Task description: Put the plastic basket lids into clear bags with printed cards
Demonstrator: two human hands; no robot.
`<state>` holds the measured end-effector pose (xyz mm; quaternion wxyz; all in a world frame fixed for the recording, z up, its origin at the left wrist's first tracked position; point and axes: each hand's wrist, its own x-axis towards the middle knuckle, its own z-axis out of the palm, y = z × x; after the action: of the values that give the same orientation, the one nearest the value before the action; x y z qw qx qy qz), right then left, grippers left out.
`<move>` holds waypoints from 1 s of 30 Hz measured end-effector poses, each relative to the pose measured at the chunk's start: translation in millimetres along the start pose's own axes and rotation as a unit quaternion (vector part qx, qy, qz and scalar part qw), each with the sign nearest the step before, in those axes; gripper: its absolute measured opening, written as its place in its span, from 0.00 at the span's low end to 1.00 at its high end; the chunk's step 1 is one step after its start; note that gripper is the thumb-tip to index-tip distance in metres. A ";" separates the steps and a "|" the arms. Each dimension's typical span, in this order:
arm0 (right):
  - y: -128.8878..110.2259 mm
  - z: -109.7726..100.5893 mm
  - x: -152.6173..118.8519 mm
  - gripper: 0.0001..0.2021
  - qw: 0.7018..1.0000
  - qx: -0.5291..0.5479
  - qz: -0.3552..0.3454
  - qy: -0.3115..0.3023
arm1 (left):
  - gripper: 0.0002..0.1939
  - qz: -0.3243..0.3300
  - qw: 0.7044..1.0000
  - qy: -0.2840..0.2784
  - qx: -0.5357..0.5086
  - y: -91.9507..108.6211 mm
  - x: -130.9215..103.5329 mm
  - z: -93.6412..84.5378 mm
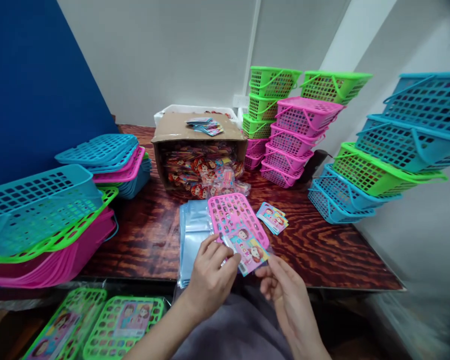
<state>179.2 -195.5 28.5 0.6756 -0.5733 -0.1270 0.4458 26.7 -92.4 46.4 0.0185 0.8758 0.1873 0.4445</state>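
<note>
A printed card (252,254) with two cartoon figures lies tilted over the near end of a pink perforated basket lid (230,210). My left hand (212,272) is closed at the card's left edge, its fingers curled beside a shiny, clear strip that may be plastic film. At the card's right corner, my right hand (287,295) pinches with thumb and index finger, the other fingers bent below. Left of the lid lies a stack of clear plastic bags (195,235). A small pile of similar cards (273,218) rests right of the lid.
Behind the lid stands a cardboard box (159,131) of packaged items, with cards (206,126) on top. Stacked empty baskets (41,200) stand left. Pink baskets (288,140) and blue baskets (408,140) rise at right. Wrapped green baskets (123,325) sit below the table edge.
</note>
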 end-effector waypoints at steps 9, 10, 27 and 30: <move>48.5 -16.8 -26.7 0.23 0.743 -0.450 -0.489 -0.079 | 0.08 0.005 1.000 0.013 -0.004 1.2 -7.2 1.0; 48.2 -12.4 -25.1 0.25 0.723 -0.466 -0.504 -0.079 | 0.08 0.003 1.000 0.012 -0.004 1.4 -7.3 0.6; 54.4 35.4 0.3 0.25 0.644 -0.593 -0.483 0.010 | 0.12 -0.014 0.999 0.009 -0.027 2.3 -10.5 3.7; 54.4 27.2 0.3 0.26 0.635 -0.597 -0.490 0.002 | 0.12 -0.018 0.999 0.009 -0.033 2.8 -10.9 3.6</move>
<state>136.0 -180.3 -11.4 0.3050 -0.7061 -0.6267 -0.1252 24.6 -98.3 36.4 0.0536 0.8673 0.1887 0.4575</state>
